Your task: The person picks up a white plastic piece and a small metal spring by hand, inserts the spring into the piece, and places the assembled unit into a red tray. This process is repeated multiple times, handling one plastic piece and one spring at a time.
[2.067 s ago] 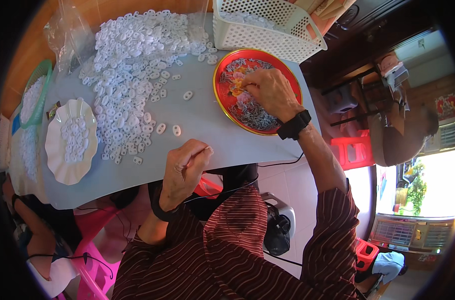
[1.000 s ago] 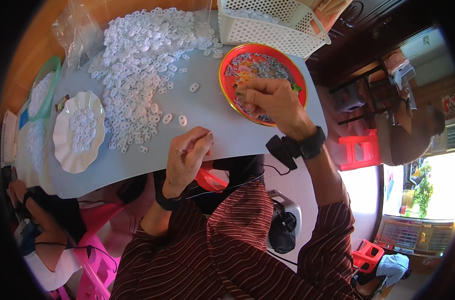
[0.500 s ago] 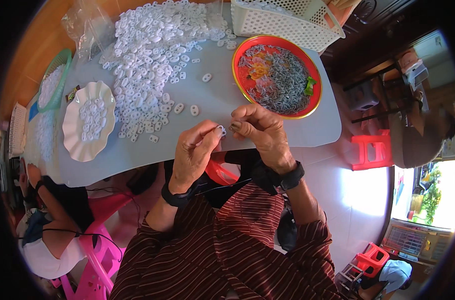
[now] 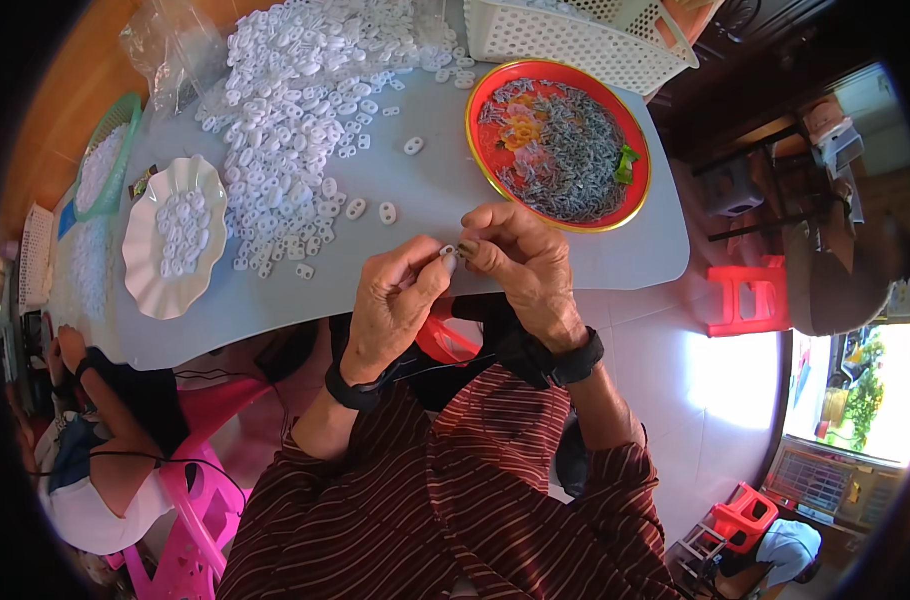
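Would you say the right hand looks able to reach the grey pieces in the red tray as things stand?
Probably yes: the right hand is near the red tray, nothing visible stands between, and the grey pieces lie uncovered, though this hand is beside the white piece in the left hand.

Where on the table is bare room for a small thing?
Free: grey tabletop between the red tray, right hand and front edge; also between tray and loose white two-holed pieces. Crowded: back left, under the white heap.

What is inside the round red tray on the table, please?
The red tray holds many small grey pieces. Part of its flower pattern shows at left; the bottom beneath the pieces is covered and cannot be seen.
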Demonstrator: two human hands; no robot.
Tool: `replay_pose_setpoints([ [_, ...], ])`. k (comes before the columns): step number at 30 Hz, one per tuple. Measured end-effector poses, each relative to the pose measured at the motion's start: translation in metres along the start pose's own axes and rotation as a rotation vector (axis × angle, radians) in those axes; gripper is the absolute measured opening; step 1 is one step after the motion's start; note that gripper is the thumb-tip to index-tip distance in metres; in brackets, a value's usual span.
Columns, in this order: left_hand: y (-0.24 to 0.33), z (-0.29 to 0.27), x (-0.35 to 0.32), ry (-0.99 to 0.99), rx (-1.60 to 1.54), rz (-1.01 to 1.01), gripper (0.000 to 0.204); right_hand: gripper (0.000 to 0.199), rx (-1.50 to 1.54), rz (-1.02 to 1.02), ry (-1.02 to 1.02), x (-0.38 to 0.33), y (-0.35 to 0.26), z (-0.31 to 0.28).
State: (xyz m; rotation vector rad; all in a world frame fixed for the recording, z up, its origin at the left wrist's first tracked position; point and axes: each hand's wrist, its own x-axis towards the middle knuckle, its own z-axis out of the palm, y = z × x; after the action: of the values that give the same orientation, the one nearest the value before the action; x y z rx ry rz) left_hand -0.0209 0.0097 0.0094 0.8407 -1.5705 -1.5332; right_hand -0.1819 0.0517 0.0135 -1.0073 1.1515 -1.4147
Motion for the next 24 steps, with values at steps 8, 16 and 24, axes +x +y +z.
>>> replay_pose_setpoints([
  [8,-0.005,0.0,0.002,0.025,0.004,0.02,0.016,0.024,0.015,-0.021,0.007,-0.001,0.003,-0.003],
  [16,-0.005,0.0,0.002,-0.004,0.043,0.065,0.017,0.024,0.015,-0.049,0.02,-0.001,0.007,0.001],
  [24,-0.005,0.0,0.003,-0.033,0.088,0.12,0.019,0.025,-0.017,-0.08,0.021,-0.001,0.01,-0.001],
])
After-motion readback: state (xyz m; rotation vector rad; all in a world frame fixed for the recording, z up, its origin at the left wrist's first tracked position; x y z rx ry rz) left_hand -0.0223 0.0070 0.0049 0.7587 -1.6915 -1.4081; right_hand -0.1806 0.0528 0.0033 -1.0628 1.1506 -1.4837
